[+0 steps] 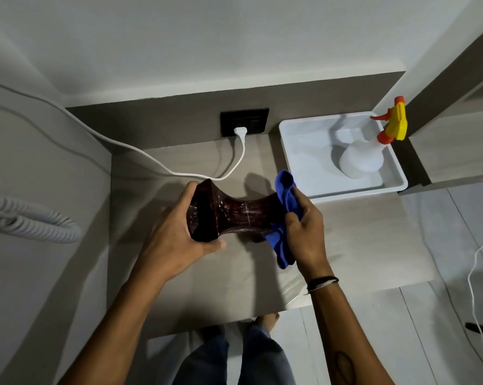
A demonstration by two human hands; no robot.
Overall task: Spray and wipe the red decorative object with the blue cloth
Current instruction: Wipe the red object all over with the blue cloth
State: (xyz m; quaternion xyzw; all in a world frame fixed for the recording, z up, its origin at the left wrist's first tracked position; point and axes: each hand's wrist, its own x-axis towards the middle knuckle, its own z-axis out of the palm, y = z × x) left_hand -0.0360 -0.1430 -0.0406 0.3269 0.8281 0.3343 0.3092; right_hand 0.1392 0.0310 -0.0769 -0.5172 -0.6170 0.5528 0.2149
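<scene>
A dark red decorative object (234, 215) with a narrow waist and flared ends lies sideways above the countertop (359, 245). My left hand (176, 234) grips its left flared end. My right hand (304, 226) holds a bunched blue cloth (283, 190) pressed against the object's right end, which the cloth and hand hide. Droplets glisten on the object's waist. A white spray bottle (359, 159) with a yellow and orange trigger head stands in the white tray (298, 151) at the back right.
A white plug (240, 132) sits in a black wall socket, its cable running left across the counter. A coiled grey cord (31, 223) hangs at the left. Another white cable (473, 273) trails over the tiled floor at the right.
</scene>
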